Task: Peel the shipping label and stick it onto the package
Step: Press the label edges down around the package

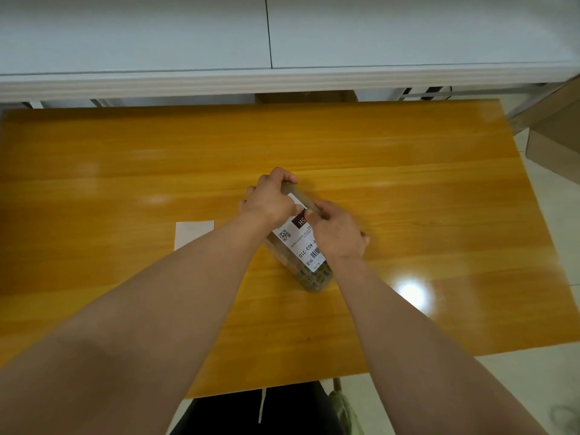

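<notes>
A long, narrow package [309, 279] in clear wrap with a patterned end lies slanted on the wooden table [125, 171]. A white shipping label [301, 243] with a QR code, a barcode and "A03-210" lies along its top face. My left hand [271, 199] curls over the package's far end, thumb on the label's far edge. My right hand [337, 232] rests on the package's right side, fingers pressing the label near its dark printed block. Both hands cover parts of the label.
A blank white sheet [193, 232], like a label backing, lies flat on the table left of my left forearm. White cabinets [282, 42] stand beyond the table's far edge. Cardboard boxes [555, 142] sit on the floor at the right.
</notes>
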`<state>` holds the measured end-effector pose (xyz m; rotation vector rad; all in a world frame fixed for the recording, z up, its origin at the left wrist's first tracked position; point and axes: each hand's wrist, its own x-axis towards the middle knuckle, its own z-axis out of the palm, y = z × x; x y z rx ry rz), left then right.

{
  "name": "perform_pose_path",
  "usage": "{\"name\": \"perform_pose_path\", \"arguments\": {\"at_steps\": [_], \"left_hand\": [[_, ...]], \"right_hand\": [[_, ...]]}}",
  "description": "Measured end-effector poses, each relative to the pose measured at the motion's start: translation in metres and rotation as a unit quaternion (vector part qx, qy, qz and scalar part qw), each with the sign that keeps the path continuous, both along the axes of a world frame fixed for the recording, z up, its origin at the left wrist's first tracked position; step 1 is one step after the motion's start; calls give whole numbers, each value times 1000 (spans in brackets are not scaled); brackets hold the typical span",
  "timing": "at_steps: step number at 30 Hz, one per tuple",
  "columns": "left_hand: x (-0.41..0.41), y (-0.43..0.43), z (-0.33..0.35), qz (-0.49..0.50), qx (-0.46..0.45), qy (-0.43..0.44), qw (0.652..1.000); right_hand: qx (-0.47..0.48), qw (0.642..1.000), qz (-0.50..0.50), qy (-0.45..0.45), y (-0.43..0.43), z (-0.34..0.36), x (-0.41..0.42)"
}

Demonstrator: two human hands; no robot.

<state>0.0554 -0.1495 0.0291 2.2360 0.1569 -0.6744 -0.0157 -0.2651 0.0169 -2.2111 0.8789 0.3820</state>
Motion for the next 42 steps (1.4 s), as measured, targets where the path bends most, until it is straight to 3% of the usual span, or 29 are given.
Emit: {"name": "perform_pose_path", "arguments": {"at_steps": [4,11,15,18,23,28,32,42], "left_hand": [[-1,-3,3,21,2,3,1000],[6,-6,-14,84,-73,27,993],[6,-4,-11,87,-95,13,992],[4,2,-3,38,-107,27,993],[-1,9,5,-103,-7,46,994],[-3,7,4,-133,53,20,989],[-8,1,5,-152,111,-2,982],[-8,-5,6,-134,130,-5,982]], "right_hand": [[7,1000,-25,-2,3,-3,3],[9,999,-31,-8,4,-5,5],[12,999,-29,-4,5,-1,4],[47,999,-19,14,2,8,4],[194,981,-21,-6,-18,18,-3],[151,986,54,48,-27,17,-22],[168,985,33,38,-25,19,-25],[119,993,-22,17,-12,14,-24]]}}
